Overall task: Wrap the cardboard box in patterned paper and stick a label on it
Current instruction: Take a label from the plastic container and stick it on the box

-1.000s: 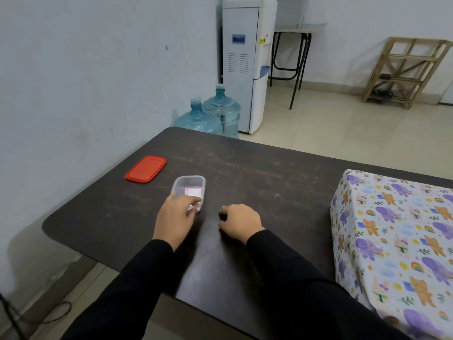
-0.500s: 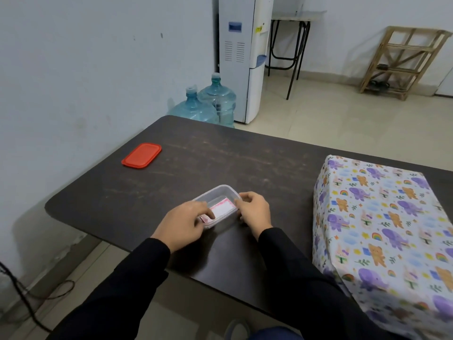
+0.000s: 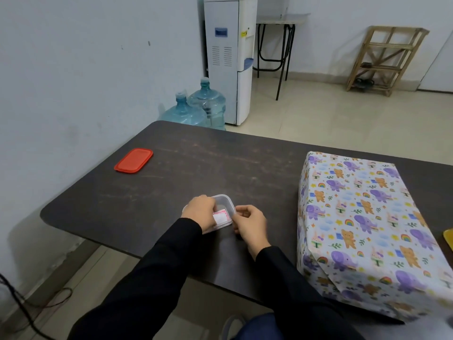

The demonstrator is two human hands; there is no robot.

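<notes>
Box (image 3: 362, 229) wrapped, right of frame. Label step: my left hand (image 3: 199, 212) curls into the tub (image 3: 224, 200) over a label (image 3: 221, 218), pinch unconfirmed; right hand (image 3: 251, 225) grips the rim. Next, I judge: lift one label out cleanly.

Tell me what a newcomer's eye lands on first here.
The box wrapped in animal-print paper dominates the right of the dark table. Near the front edge, the left hand reaches into a small clear container over a pink-edged label, while the right hand grips its rim. A red lid lies alone at far left.
</notes>
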